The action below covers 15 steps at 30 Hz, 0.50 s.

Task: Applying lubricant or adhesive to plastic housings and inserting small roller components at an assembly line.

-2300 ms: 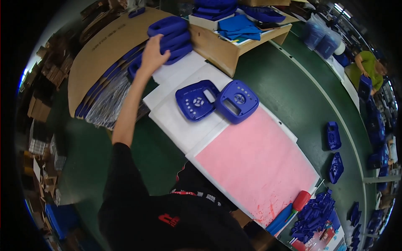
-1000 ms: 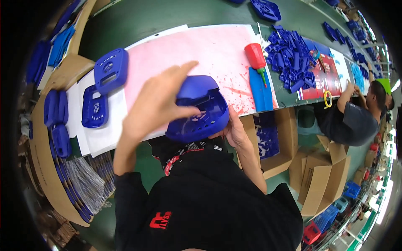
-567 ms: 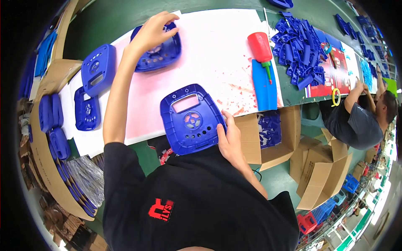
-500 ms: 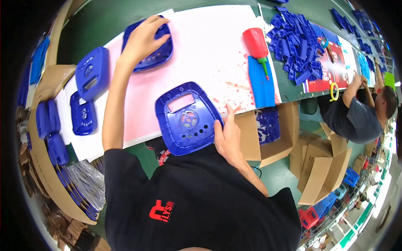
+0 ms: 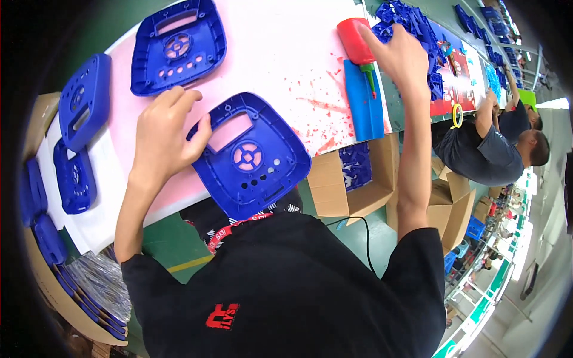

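A blue plastic housing cover (image 5: 277, 140), its ribbed inside facing up, lies at the near table edge and partly overhangs it. By its upper left corner is my left hand (image 5: 170, 131), fingers apart, the thumb at the rim; firm contact is unclear. A second matching cover (image 5: 209, 48) lies just beyond that hand. My right hand (image 5: 403, 59) reaches to the far right with thumb and finger spread, between a red squeeze bottle (image 5: 353, 39) with green nozzle and a heap of small blue plastic parts (image 5: 412, 18). The bottle rests on a blue strip (image 5: 358, 107).
More blue covers stand at the left (image 5: 86, 101). Red smears mark the white table sheet (image 5: 286, 36). Below the right table edge is an open carton (image 5: 325, 188) with blue parts. A yellow tape roll (image 5: 457, 116) and co-workers (image 5: 486, 149) are farther right.
My right hand has left the near cover and moved up right to the bottle and parts heap. My left hand has released the far cover and come down to the near one.
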{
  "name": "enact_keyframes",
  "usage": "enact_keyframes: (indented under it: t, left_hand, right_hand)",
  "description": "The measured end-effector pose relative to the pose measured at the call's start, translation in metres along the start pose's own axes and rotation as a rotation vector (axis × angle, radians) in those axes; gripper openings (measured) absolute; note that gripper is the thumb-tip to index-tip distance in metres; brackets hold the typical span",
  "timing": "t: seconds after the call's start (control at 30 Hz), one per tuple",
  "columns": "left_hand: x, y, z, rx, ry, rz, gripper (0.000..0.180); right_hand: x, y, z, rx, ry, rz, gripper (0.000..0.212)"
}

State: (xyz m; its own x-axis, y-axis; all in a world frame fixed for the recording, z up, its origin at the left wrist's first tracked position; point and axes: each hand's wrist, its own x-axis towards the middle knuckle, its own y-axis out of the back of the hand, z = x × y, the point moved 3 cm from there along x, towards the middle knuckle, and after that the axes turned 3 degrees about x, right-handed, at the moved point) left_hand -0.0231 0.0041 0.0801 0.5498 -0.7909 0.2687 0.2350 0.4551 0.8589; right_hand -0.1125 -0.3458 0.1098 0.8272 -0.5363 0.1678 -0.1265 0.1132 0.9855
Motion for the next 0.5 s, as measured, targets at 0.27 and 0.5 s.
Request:
enact_keyframes:
  t: [0.27,0.5]
  left_hand:
    - [-0.027,-0.037,-0.035,-0.39,0.085,-0.043,0.023]
    - [-0.023,-0.042,-0.042,-0.53,-0.146,0.0,0.026]
  right_hand:
    - [0.045,-0.068,-0.011,-0.216,0.17,-0.093,0.088]
    - [0.065,0.033,-0.005,0.465,0.007,-0.368,0.079]
